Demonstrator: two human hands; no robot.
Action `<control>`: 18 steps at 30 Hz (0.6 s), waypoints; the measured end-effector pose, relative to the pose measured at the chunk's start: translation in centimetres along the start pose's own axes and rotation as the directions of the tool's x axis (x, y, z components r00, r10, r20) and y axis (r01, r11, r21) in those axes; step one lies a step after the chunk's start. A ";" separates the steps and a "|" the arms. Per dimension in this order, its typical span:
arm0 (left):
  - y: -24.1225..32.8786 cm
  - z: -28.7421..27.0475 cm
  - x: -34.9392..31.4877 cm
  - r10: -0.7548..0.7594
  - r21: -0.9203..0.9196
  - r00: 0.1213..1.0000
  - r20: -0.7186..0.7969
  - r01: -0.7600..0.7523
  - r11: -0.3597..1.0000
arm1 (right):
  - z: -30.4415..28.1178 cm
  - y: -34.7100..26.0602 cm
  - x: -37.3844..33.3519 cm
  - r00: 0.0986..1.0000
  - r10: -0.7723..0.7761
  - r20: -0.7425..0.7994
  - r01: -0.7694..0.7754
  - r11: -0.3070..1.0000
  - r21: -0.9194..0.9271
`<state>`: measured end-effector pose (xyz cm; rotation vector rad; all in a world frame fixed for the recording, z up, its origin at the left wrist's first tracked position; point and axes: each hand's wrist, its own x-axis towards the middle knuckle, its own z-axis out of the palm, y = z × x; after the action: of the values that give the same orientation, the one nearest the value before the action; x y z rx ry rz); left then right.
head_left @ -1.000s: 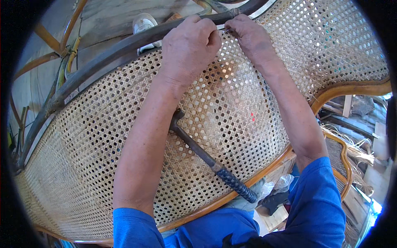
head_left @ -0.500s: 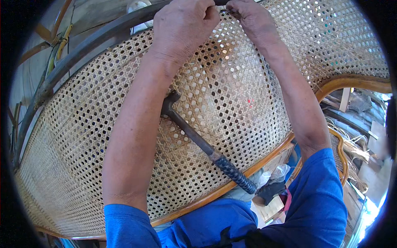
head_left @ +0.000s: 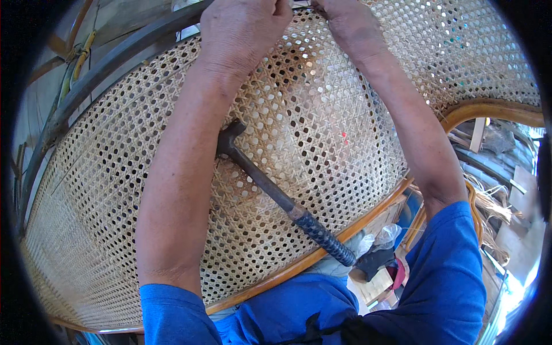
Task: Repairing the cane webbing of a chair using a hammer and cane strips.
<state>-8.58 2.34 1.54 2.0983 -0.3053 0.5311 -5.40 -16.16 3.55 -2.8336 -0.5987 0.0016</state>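
The left hand [head_left: 244, 34] and right hand [head_left: 352, 27] have gone up, and the top edge of the frame now cuts them off. The hammer [head_left: 261, 181] shows a bit higher and farther left.

A bright blue shirt [head_left: 443, 287] with short, hemmed sleeves [head_left: 175, 310] leaves both forearms [head_left: 172, 184] bare.

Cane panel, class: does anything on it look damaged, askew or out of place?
No clear damage shows in the cane panel; only the hammer stands out, lying unheld across it, handle end past the wooden edge.
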 end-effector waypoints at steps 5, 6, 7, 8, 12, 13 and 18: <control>-0.1 0.0 0.4 -0.091 0.200 0.991 0.103 0.069 0.977 | 0.7 1.5 0.7 0.991 -0.133 0.034 0.137 0.935 -0.329; -0.1 0.1 0.4 -0.086 0.197 0.990 0.109 0.063 0.978 | 0.5 1.5 0.6 0.982 -0.184 0.040 0.187 0.931 -0.314; 0.1 0.1 0.6 -0.090 0.224 0.988 0.125 0.061 0.973 | 0.0 1.3 0.6 0.971 -0.234 0.043 0.235 0.923 -0.305; 0.3 0.1 0.8 -0.094 0.251 0.986 0.141 0.056 0.966 | 0.1 1.4 0.7 0.974 -0.225 0.036 0.225 0.924 -0.311; -2.3 1.5 0.2 0.005 0.362 0.984 0.177 -0.070 0.930 | 0.3 1.4 1.4 0.982 -0.167 0.082 0.186 0.921 -0.342; -2.4 1.7 0.0 0.033 0.351 0.991 0.127 -0.076 0.933 | 0.2 2.1 1.6 0.988 -0.127 0.093 0.145 0.962 -0.230; -1.8 1.8 0.3 0.054 0.364 0.995 0.084 -0.082 0.928 | -2.5 -0.2 1.3 0.991 -0.002 0.134 0.008 0.999 -0.044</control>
<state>-7.10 1.83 -0.48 2.4819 -0.3421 0.5896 -4.16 -16.04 6.14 -2.8917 -0.6416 0.1814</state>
